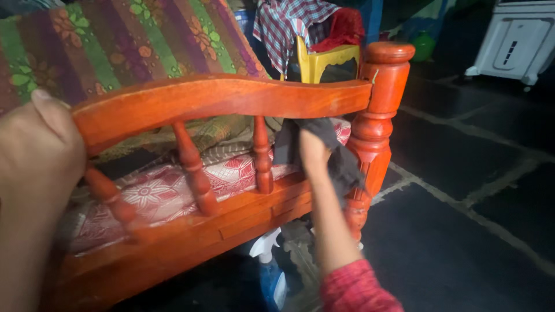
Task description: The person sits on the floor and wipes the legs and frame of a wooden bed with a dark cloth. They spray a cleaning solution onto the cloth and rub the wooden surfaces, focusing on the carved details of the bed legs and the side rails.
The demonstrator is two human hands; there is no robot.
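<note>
Head view: a dark grey cloth (335,153) is clutched in the right hand (312,151) and pressed against the orange wooden bed rail (231,98), between a turned spindle (263,155) and the corner post (378,110). The rail's left end is gripped by the left hand (40,144), thumb laid on top. A patterned mattress (173,185) and striped floral blanket (115,46) are seen behind the rail, dark stone floor tiles (462,231) to the right, a yellow plastic chair (324,60) beyond.
</note>
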